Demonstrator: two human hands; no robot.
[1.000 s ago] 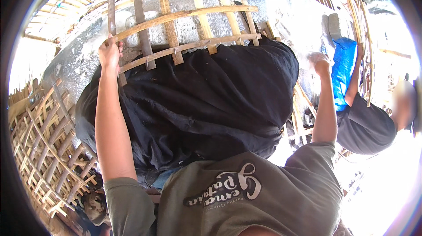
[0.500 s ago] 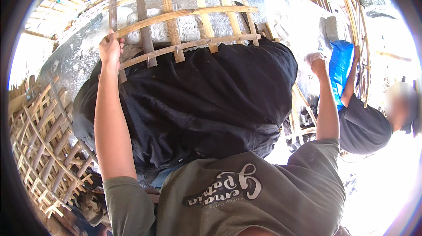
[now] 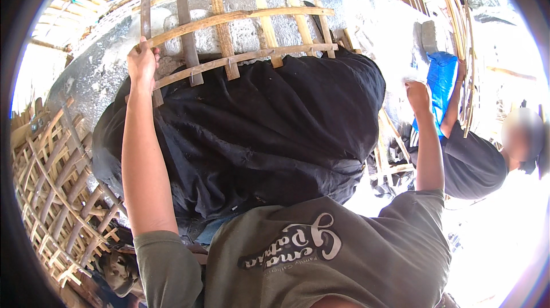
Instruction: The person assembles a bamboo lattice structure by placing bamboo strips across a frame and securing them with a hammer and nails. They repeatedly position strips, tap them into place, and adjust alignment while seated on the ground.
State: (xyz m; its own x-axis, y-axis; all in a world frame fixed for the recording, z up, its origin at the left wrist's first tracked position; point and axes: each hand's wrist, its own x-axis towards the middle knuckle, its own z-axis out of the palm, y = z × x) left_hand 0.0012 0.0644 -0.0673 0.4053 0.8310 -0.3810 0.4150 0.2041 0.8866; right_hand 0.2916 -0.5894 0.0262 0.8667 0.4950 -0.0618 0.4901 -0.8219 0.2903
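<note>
A bamboo lattice (image 3: 238, 16) of crossed slats lies across the far edge of a black cloth (image 3: 258, 136) spread over my lap. My left hand (image 3: 142, 67) is closed round the lattice's left end, where a long upright slat meets a crosswise one. To the right, beyond the cloth and apart from the lattice, my right hand (image 3: 419, 97) is raised in a closed fist. Something pale seems to show at its fingers, but glare hides what it is.
A person in a dark shirt (image 3: 472, 165) sits at the right, one arm by a blue plastic sheet (image 3: 444, 87). Thin bamboo strips (image 3: 467, 61) stand beside it. Several woven bamboo panels (image 3: 57, 193) are stacked at the left. A grey block (image 3: 428, 36) is at the far right.
My right hand has shifted slightly down and turned, and the pale stuff at its fingers shows less. My left hand keeps its grip; the lattice has hardly moved.
</note>
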